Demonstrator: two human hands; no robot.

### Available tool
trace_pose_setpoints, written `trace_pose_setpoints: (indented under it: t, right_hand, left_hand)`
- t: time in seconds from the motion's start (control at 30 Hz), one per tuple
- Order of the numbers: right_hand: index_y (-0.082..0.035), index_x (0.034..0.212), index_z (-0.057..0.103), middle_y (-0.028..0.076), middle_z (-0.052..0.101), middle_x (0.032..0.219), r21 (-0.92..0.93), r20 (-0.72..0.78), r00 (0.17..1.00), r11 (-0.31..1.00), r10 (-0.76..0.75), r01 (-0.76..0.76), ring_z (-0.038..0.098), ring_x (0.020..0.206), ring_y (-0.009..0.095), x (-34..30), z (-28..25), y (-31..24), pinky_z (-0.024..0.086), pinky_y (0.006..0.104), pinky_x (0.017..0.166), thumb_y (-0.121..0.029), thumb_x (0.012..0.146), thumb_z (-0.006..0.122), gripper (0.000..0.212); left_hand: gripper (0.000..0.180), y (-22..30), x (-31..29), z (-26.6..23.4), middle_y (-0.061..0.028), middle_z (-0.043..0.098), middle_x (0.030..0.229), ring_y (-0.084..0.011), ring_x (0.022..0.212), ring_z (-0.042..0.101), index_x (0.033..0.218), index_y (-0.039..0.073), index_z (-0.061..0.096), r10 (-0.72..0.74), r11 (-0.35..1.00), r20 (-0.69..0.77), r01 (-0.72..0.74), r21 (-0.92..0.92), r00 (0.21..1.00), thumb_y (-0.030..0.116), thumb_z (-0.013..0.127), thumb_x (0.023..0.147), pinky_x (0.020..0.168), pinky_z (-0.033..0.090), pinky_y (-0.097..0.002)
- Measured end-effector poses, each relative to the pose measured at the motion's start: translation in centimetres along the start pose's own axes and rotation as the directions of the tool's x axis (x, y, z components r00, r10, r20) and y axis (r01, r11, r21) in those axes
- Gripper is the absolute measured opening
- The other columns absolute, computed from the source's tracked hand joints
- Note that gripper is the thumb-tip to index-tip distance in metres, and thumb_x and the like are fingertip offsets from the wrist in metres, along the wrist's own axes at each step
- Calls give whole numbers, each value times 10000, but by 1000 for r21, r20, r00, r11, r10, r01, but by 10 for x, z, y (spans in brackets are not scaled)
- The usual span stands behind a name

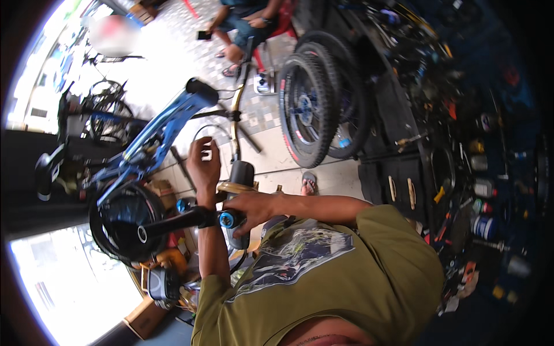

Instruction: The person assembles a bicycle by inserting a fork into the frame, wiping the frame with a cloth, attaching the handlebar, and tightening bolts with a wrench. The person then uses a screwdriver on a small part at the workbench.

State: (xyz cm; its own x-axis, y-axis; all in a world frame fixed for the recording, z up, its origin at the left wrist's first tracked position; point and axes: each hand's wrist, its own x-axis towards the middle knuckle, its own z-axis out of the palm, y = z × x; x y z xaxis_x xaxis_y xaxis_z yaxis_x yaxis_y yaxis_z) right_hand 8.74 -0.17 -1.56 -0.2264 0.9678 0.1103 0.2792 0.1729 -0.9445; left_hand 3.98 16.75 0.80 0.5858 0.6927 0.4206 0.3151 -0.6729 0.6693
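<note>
My right hand (pixel 252 209) grips a bicycle suspension fork (pixel 234 188) near its crown. The fork has gold stanchions, a black steerer tube (pixel 167 224) pointing left and a bright blue knob (pixel 227 219) beside my thumb. My left hand (pixel 203 164) is raised just beyond the fork, its fingers loosely bent and apart, with nothing visible in them. The left forearm passes behind the steerer. Ahead and to the left, a blue bicycle frame (pixel 164 124) is held up at an angle, close to my left hand. A stand pole (pixel 236 109) rises beyond the fork.
Several bicycle wheels (pixel 311 104) lean at the right beside a dark bench. A tool wall (pixel 479 173) runs along the far right. Another person (pixel 245 23) sits on a red chair holding a phone. A black wheel (pixel 127 222) and a cardboard box (pixel 147 318) are at left.
</note>
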Motion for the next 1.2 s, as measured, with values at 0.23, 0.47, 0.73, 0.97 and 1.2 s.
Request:
trace_pose_setpoints:
  t: [0.23,0.47,0.73,0.97,1.2]
  right_hand:
    - [-65,1138,595,152,683,922,228,-285,958,970,-18,86,672,873,308,53,74,-1,530,425,814,-253,781,845,474]
    - [-69,1245,550,185,698,1054,245,-319,932,965,169,-91,699,1042,352,80,122,16,534,449,895,-298,783,873,608]
    - [-24,1432,521,221,650,1284,-423,515,853,890,84,168,629,1171,391,76,33,12,495,493,1008,-512,866,737,778]
    - [-48,1017,796,118,775,891,-458,-68,772,668,632,-587,720,779,214,95,-312,122,564,390,733,-418,931,699,392]
    - [12,975,772,237,755,958,-638,105,828,676,551,-369,732,870,354,273,-303,309,562,446,810,-520,878,684,547]
  left_hand:
    - [319,-76,-53,-53,-149,732,1046,-233,954,739,1204,-30,647,-391,524,489,625,-578,780,257,606,1071,810,609,-347]
    - [702,-101,-168,-120,-289,603,1402,-394,1356,552,1447,-63,491,-350,-233,432,369,-900,831,508,407,1046,1172,428,-500]
    - [727,-118,-189,-113,-81,521,596,-267,625,569,935,45,585,-631,-199,388,344,-918,672,685,254,1034,706,505,-419]
    - [733,-111,-201,-86,-62,464,580,-229,568,493,922,47,570,-703,-227,422,382,-896,572,698,257,1046,618,472,-371]
    - [778,-105,-183,-60,-82,478,546,-234,508,483,882,16,590,-768,-180,438,499,-848,467,680,217,1040,530,434,-359]
